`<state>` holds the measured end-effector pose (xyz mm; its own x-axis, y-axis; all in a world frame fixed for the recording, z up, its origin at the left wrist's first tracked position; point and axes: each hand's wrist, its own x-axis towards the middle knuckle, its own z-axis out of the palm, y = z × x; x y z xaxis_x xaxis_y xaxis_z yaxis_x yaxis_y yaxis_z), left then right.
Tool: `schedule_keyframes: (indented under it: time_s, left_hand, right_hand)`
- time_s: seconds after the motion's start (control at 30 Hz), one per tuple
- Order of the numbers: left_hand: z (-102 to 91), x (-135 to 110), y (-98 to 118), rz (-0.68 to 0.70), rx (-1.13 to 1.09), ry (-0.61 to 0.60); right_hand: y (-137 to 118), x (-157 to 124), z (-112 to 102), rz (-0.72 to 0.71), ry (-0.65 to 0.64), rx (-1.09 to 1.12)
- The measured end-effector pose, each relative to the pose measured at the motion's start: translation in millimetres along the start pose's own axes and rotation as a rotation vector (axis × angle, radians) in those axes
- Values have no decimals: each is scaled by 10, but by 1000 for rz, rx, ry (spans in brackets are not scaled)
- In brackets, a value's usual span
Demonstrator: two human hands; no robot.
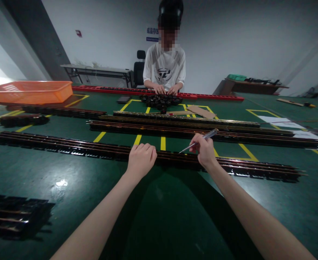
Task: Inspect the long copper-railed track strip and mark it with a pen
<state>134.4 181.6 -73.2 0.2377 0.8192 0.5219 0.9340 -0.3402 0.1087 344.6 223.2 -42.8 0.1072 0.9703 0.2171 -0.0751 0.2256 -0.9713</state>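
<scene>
A long black strip [245,168] with thin copper-coloured rods along it lies across the green table in front of me. My left hand [142,159] is closed over the strip near its middle, knuckles up, with the fingertips hidden. Farther right, my right hand [204,148] grips a slim screwdriver [210,134] with a clear handle. Its thin shaft slants down to the left, and the tip is at the strip between my hands. Whether the tip touches the strip I cannot tell. More such black strips [175,129] lie just beyond.
Across the green table [94,187] a person [164,66] handles a pile of black parts [161,102] near a red rail [218,97]. An orange basket [31,92] stands at the far left. Cardboard [202,112] and white paper [280,122] lie right. Another black strip [12,216] is near left.
</scene>
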Motion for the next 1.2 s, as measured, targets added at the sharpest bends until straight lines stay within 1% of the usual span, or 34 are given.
schedule_keyframes:
  time_s: [0.1,0.23,0.43,0.6,0.7,0.77,0.9,0.97,1.2]
  left_hand:
    - [-5,3,3,-5,6,-8]
    - [1,2,-1,7,21,12]
    - [10,0,-4,8,23,19]
    - [3,1,0,-1,6,11]
    - [6,0,-3,-1,5,10]
    - [8,0,-5,3,0,10]
    - [11,-2,-7,4,10,4]
    - [11,-2,-6,3,20,9]
    - [11,4,-5,3,30,8]
  right_hand:
    - [26,10,-9,-4,31,5]
    - [48,20,-8,-16,99,21]
    - [7,7,18,21,188,30]
    - [-1,-2,23,-12,266,-4]
    - [7,2,29,7,301,18]
    - [7,4,34,29,298,33]
    - [6,0,41,54,202,4]
    - [10,-3,40,57,179,-16]
    - [30,21,29,43,240,-9]
